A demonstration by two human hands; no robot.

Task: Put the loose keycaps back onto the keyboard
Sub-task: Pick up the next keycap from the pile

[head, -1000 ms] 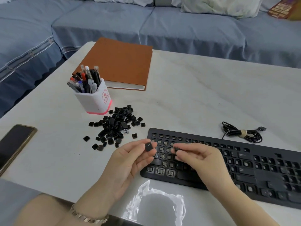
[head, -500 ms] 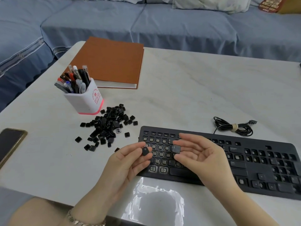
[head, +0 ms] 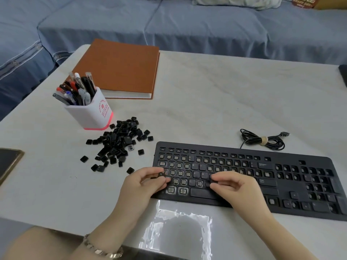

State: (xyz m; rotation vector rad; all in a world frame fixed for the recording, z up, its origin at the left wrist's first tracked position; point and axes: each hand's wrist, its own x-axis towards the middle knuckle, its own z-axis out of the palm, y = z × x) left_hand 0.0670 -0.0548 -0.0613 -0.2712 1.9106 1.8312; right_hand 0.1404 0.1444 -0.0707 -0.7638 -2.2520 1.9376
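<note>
A black keyboard [head: 281, 171] lies on the white table, many of its letter sockets bare. A heap of loose black keycaps [head: 120, 141] sits to its left, beside the pen holder. My left hand [head: 144, 186] pinches one black keycap [head: 161, 174] over the keyboard's left end. My right hand [head: 232, 186] is turned palm down over the lower letter rows, its fingertips holding a second keycap [head: 213, 180] against the keyboard.
A white pen holder [head: 90, 111] full of pens stands behind the heap, with a brown book [head: 120, 68] further back. A phone [head: 7, 164] lies at the left edge, a coiled cable [head: 262, 140] behind the keyboard. A blue sofa borders the table.
My right hand has turned from palm up to palm down and lowered its keycap onto the keyboard. My left hand has shifted over the keyboard's left end, still holding its keycap.
</note>
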